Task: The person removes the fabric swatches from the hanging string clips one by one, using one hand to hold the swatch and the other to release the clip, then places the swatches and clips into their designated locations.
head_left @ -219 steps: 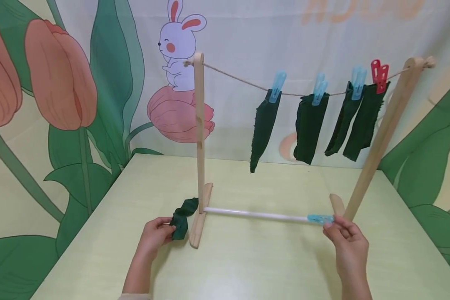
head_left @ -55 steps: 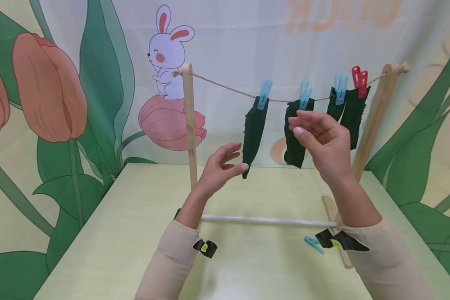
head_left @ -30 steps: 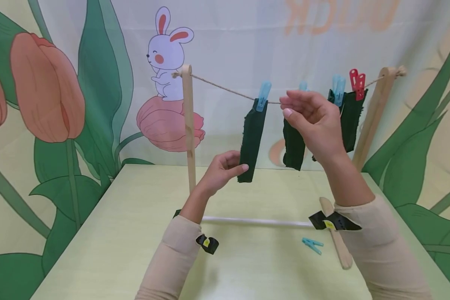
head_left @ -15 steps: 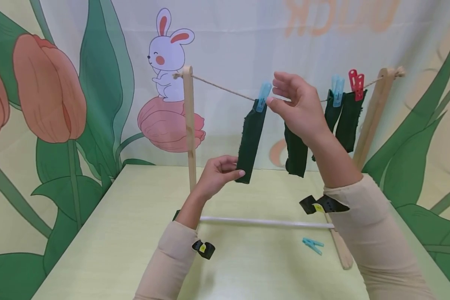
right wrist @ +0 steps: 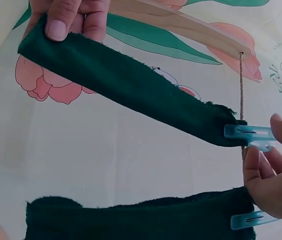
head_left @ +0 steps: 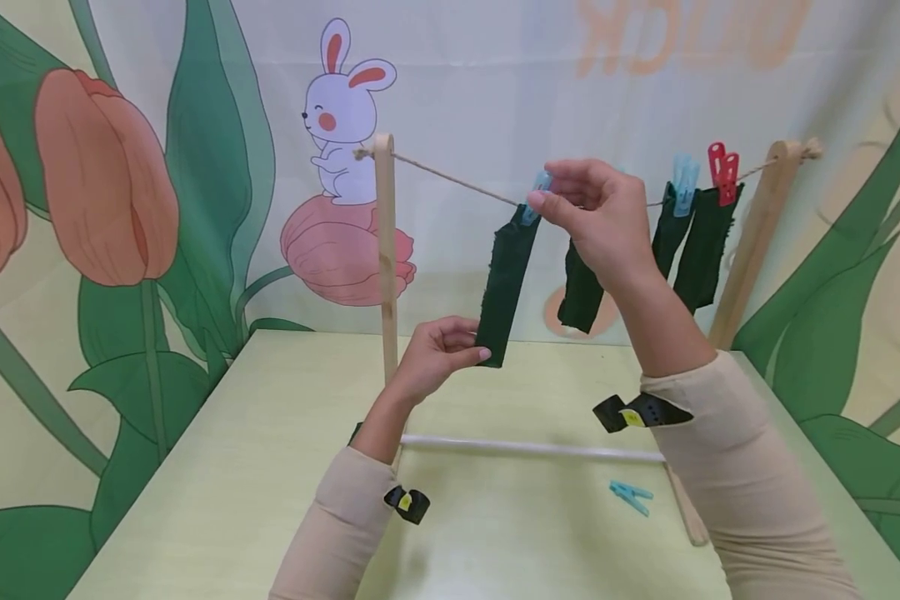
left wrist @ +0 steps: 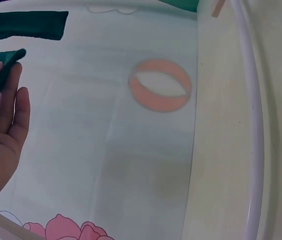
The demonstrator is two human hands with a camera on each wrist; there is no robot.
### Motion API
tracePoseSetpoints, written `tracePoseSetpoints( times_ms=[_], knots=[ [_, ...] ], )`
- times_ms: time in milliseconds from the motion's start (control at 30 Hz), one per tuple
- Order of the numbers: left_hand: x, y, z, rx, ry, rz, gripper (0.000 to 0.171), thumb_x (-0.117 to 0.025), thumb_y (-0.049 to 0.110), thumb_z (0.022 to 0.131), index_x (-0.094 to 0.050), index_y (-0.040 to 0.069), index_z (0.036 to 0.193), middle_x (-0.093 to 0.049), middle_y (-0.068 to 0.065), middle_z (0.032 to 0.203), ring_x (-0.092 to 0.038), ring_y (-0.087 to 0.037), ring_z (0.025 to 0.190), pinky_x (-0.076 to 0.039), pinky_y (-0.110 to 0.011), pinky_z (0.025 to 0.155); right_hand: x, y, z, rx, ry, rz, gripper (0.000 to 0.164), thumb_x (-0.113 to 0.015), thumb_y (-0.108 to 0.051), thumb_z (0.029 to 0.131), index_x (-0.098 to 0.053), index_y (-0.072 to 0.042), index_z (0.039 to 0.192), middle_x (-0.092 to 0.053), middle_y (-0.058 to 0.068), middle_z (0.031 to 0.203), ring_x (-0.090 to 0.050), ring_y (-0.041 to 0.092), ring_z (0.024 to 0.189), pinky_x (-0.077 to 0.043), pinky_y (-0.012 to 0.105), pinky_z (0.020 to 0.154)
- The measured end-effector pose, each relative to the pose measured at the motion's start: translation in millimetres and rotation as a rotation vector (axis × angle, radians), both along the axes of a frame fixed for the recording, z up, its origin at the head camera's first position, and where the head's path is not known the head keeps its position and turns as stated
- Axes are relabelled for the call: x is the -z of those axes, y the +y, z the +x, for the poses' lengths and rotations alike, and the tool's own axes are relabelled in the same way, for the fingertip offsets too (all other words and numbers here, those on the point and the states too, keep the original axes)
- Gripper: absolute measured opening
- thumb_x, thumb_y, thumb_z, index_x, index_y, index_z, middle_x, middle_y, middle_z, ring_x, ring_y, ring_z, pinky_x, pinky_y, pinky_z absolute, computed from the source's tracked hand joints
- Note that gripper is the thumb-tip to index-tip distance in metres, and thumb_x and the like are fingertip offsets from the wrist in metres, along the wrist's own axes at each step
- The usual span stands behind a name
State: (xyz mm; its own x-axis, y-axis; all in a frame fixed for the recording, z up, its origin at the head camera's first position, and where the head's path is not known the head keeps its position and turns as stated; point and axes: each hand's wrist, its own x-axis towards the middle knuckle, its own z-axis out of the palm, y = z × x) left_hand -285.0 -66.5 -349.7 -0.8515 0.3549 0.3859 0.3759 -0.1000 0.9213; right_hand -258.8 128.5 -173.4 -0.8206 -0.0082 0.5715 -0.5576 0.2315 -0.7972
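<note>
Near its bottom edge, my left hand (head_left: pixel 433 358) pinches the leftmost dark green cloth strip (head_left: pixel 506 279) between thumb and fingers. That strip hangs tilted from a rope line (head_left: pixel 453 177), clipped by a light blue clothespin (right wrist: pixel 241 132). My right hand (head_left: pixel 607 221) has its thumb and fingers on the handles of this clothespin, which still sits over the rope and cloth in the right wrist view. A second green strip (head_left: pixel 581 292) hangs just to the right, partly behind my right hand, under its own blue clothespin (right wrist: pixel 251 220).
The rope runs between a left wooden post (head_left: pixel 387 250) and a right wooden post (head_left: pixel 757 242). Further right hang strips under a blue clothespin (head_left: pixel 686 185) and a red clothespin (head_left: pixel 724 173). A white bar (head_left: pixel 532 448) joins the posts low down. A loose blue clothespin (head_left: pixel 632 497) lies on the table.
Earlier my left hand held a green cloth by the left foot and my right a blue clothespin, now on the table. Both hands rose; the left took the strip's bottom, the right its clothespin.
</note>
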Motion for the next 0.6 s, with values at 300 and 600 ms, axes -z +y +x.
tracePoseSetpoints(
  times_ms=[300,600],
  knots=[
    [0.9,1.2,0.1,-0.044,0.023,-0.006,0.027,-0.069,-0.006,0.08,-0.063,-0.007,0.106,-0.066,-0.016,0.086,-0.064,-0.017,0.073,-0.052,-0.034,0.076,2.2,3.1,-1.3,-0.034,0.056,-0.058,0.033,-0.075,-0.007,0.077,-0.066,0.001,0.107,-0.065,0.009,0.092,-0.063,0.017,0.082,-0.05,0.023,0.076],
    [-0.6,1.8,1.6,-0.061,0.02,0.001,0.026,-0.068,-0.005,0.081,-0.063,-0.008,0.106,-0.069,-0.011,0.087,-0.065,-0.017,0.077,-0.052,-0.034,0.078,2.2,2.3,-7.1,-0.051,0.184,-0.048,0.024,-0.073,-0.003,0.078,-0.069,0.005,0.1,-0.066,0.0,0.079,-0.062,0.014,0.077,-0.05,0.023,0.073]
  ],
)
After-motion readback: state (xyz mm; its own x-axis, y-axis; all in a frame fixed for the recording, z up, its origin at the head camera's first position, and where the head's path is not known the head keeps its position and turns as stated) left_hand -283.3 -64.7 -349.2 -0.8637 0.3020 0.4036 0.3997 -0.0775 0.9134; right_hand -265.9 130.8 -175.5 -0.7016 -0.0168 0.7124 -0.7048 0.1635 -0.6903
